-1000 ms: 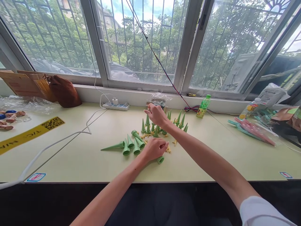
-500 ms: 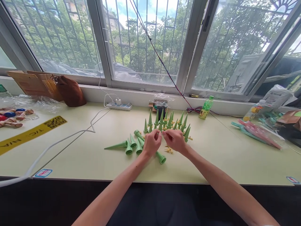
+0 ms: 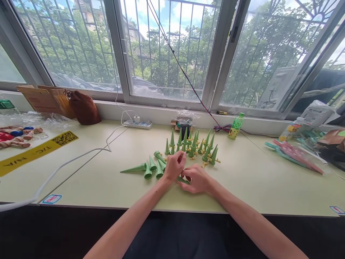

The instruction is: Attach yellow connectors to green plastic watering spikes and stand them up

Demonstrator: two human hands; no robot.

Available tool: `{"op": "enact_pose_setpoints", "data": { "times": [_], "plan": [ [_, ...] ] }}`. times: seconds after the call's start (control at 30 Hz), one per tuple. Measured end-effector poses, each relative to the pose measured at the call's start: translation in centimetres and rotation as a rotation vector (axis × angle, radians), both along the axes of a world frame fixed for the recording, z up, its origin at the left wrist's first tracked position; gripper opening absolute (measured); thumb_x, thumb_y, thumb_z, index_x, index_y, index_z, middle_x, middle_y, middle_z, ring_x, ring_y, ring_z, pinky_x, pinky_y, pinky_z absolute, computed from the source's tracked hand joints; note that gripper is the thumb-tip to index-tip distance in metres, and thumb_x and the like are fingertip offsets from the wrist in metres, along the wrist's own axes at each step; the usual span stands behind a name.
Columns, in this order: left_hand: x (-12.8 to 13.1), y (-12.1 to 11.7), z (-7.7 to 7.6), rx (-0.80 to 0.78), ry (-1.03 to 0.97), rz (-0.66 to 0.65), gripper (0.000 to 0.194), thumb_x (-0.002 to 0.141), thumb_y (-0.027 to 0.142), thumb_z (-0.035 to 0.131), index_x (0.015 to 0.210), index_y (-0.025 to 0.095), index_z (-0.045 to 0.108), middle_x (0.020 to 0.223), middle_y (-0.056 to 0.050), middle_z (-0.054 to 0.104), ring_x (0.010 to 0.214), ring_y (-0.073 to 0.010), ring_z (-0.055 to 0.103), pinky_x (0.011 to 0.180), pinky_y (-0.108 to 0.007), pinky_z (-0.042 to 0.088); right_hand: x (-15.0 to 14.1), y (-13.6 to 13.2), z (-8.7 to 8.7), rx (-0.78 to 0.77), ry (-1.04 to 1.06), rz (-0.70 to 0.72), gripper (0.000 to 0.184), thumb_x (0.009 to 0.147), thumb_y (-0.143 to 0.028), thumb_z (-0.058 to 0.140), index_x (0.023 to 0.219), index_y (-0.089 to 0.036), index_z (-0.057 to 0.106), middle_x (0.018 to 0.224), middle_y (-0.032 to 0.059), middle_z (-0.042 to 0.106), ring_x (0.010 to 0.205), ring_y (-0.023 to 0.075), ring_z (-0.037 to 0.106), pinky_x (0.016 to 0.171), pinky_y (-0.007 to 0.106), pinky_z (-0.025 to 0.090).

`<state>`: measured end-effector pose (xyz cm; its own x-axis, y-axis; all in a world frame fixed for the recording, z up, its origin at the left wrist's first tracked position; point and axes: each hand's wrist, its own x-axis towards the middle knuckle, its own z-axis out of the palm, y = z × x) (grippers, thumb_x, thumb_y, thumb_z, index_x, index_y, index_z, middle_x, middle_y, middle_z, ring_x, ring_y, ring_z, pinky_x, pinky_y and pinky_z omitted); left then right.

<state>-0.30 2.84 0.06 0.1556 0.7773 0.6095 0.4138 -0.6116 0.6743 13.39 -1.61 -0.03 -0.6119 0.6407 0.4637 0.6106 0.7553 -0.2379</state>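
Note:
My left hand [image 3: 175,166] is raised over the table with its fingers pinched together; what they hold, if anything, is hidden. Lower and to the right, my right hand [image 3: 196,178] has its thumb and fingers closed around a green plant watering spike [image 3: 184,180], a hollow cone lying near the table's front. Loose green spikes [image 3: 147,171] lie left of my left hand. Behind both hands stand several upright green spikes [image 3: 193,146] with small yellow valve pieces at their bases. A loose yellow valve piece [image 3: 204,164] rests just beyond my right hand.
A green bottle [image 3: 236,126] stands at the back right, near pink and teal plastic packets [image 3: 296,156]. At the back are a power strip [image 3: 138,124] and a small black object [image 3: 185,131]. A white cable [image 3: 81,152] crosses the left side, near wooden toys [image 3: 16,135].
My right hand has moved down and toward me, away from my left hand, and closed on the lying spike. My left hand stays almost in place. The view has shifted slightly.

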Motion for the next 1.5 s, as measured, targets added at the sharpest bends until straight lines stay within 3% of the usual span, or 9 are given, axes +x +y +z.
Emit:
{"op": "enact_pose_setpoints", "data": {
  "times": [0.5,0.77,1.03,1.2,1.37,1.5],
  "plan": [
    [0.0,0.1,-0.2,-0.01,0.029,-0.024,0.028,0.093,0.035,0.046,0.076,0.017,0.058,0.053,0.005,0.047,0.048,-0.0086,0.039,0.052,-0.022,0.031,0.1,0.5,0.1,-0.053,-0.035,0.0,0.017,0.072,-0.034,0.068,0.066,-0.018,0.063,0.051,-0.0015,0.059,0.048,0.0107,0.046,0.053,0.023,0.033],
    [0.0,0.1,-0.1,0.026,0.046,0.006,0.028,0.093,0.034,0.046,0.073,0.018,0.055,0.053,0.005,0.046,0.048,-0.0088,0.038,0.053,-0.022,0.032,0.2,0.5,0.0,-0.077,0.024,-0.004,0.011,0.07,-0.024,0.063,0.061,-0.018,0.06,0.05,-0.0013,0.056,0.049,0.0103,0.041,0.053,0.023,0.031],
    [-0.1,-0.3,0.2,0.154,0.009,0.128,0.032,0.093,0.032,0.047,0.065,0.018,0.05,0.051,0.005,0.039,0.047,-0.0083,0.034,0.051,-0.021,0.029,0.9,1.2,0.4,-0.12,0.185,-0.067,0.017,0.072,-0.019,0.059,0.056,-0.018,0.053,0.048,-0.0054,0.04,0.049,0.0078,0.028,0.051,0.023,0.028],
    [-0.2,-0.5,0.2,0.229,-0.016,0.182,0.033,0.094,0.029,0.045,0.063,0.018,0.05,0.049,0.005,0.036,0.045,-0.0082,0.031,0.05,-0.021,0.029,1.3,1.7,0.4,-0.144,0.333,-0.115,0.019,0.077,-0.023,0.058,0.059,-0.017,0.056,0.05,-0.0054,0.039,0.048,0.0074,0.032,0.051,0.022,0.029],
    [-0.2,-0.4,0.0,0.19,-0.041,0.099,0.037,0.096,0.029,0.041,0.063,0.018,0.05,0.047,0.005,0.037,0.043,-0.008,0.033,0.049,-0.022,0.03,1.3,1.9,0.7,-0.142,0.561,-0.231,0.022,0.085,-0.03,0.053,0.069,-0.017,0.06,0.052,-0.0035,0.045,0.048,0.0085,0.036,0.049,0.022,0.031],
    [-0.1,-0.2,-0.1,0.137,-0.032,0.048,0.037,0.097,0.032,0.041,0.064,0.018,0.051,0.048,0.005,0.041,0.043,-0.0081,0.037,0.051,-0.023,0.031,1.3,1.9,0.8,-0.164,0.672,-0.229,0.026,0.091,-0.036,0.048,0.078,-0.017,0.06,0.06,-0.0014,0.05,0.051,0.01,0.04,0.05,0.023,0.033]
  ]
}}
